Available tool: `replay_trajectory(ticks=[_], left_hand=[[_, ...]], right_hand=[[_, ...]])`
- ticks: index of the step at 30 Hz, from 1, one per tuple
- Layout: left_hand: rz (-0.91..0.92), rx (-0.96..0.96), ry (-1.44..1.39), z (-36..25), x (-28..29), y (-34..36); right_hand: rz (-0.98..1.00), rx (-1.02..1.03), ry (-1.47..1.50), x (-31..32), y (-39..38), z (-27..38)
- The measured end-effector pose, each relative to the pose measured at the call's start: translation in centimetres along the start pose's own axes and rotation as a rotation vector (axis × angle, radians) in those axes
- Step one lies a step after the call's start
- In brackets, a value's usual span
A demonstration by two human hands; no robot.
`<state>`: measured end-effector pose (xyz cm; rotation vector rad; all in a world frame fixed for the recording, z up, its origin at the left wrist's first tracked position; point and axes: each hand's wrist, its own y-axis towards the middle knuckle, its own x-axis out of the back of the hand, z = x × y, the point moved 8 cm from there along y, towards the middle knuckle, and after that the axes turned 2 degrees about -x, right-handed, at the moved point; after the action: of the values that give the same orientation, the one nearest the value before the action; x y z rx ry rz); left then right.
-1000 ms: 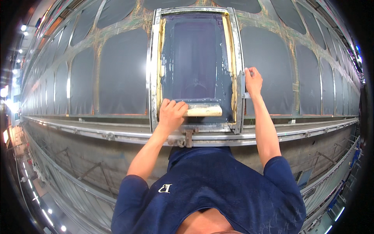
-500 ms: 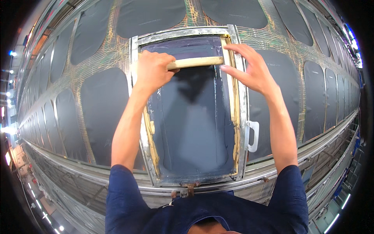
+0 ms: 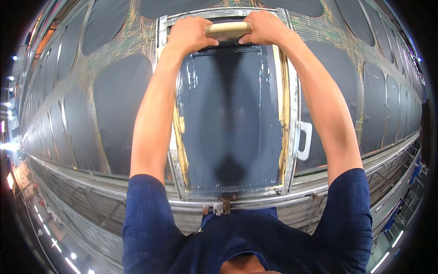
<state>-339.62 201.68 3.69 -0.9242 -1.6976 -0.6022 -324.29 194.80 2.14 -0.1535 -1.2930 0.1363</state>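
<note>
A squeegee (image 3: 228, 30) with a pale wooden handle lies crosswise near the far end of a metal-edged printing screen (image 3: 295, 98). My left hand (image 3: 188, 34) is closed round its left part, and my right hand (image 3: 265, 31) grips the right part, thumbs pointing inward. Their fingers curl over the far side, partly hidden. The squeegee's blade is mostly hidden under the handle and hands. Below my hands the screen's dark mesh (image 3: 228, 118) looks wet and glossy, with shiny streaks along both sides. Yellowish tape (image 3: 181, 150) lines the inner edges.
Several dark rounded panels (image 3: 123, 105) cover the long table on both sides, with patterned strips between them. A white handle (image 3: 304, 140) juts from the screen's right side. Metal rails (image 3: 260, 202) run along the near edge, with a small clamp (image 3: 222, 208) at the screen's foot.
My right hand, open beside the squeegee's right end before, now grips it. Both hands and the squeegee sit higher in view, and the whole screen appears shifted upward. More streaks show on the mesh.
</note>
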Motion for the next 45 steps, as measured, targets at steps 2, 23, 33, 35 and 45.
replay_trajectory(ticks=[2,23,33,35,45], left_hand=[[0.008,0.006,-0.015,-0.7,-1.3,-3.1],[-0.121,-0.149,-0.031,-9.7,-2.6,-21.0],[-0.152,-0.103,0.089,1.5,1.2,2.7],[-0.100,-0.055,0.068,2.1,0.8,4.2],[-0.054,-0.024,0.076,0.6,-0.3,0.2]], right_hand=[[-0.002,-0.016,0.023,-1.2,-2.8,1.6],[-0.056,0.079,0.015,-5.3,-20.3,10.8],[-0.069,0.020,0.017,1.7,2.9,-1.3],[-0.045,-0.020,0.022,0.9,4.4,-2.6],[0.063,-0.043,0.000,-0.5,0.8,0.1]])
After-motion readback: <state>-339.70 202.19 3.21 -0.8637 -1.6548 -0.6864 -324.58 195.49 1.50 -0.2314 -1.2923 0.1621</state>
